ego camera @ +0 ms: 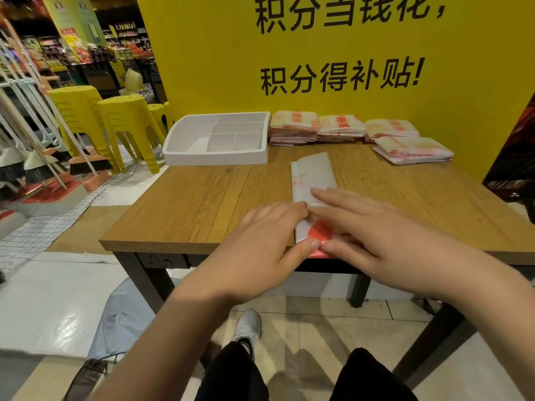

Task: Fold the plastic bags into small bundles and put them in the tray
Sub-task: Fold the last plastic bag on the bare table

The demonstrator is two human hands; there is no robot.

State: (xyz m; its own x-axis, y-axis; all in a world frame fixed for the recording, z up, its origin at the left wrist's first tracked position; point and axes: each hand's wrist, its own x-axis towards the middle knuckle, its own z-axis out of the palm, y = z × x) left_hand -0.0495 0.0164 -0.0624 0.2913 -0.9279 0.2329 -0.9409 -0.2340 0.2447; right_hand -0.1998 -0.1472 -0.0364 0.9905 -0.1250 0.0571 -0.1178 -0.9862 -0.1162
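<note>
Dark-trousered knees [373, 377] and a pale sneaker [248, 324] fill the bottom of the view, with two bare forearms reaching up from them to the near edge of a wooden desk [185, 209]. The left hand [260, 244] and right hand [376, 230] lie palm-down on the near end of a plastic bag [314, 180], a white one folded into a narrow strip. Both hands are spread flat, fingers extended, pressing rather than gripping; the two thumb tips meet at a red printed patch at the desk's front edge. The strip's long axis runs away from the person, its far end pointing toward the yellow wall [318, 53] with black lettering. The hands cover the strip's near half, so its fold there cannot be made out.

At the back left of the desk sits a white tray [214, 157], one large section on the left and several smaller compartments on the right; all visible compartments hold nothing. Just right of it, against the wall, stand stacks of folded bags [315, 128] with red-orange print, and a separate stack [414, 150] lies nearer on the right. A dark object at the right edge is cut off. Yellow stools [127, 125] and brooms [84, 166] stand on the floor to the left.
</note>
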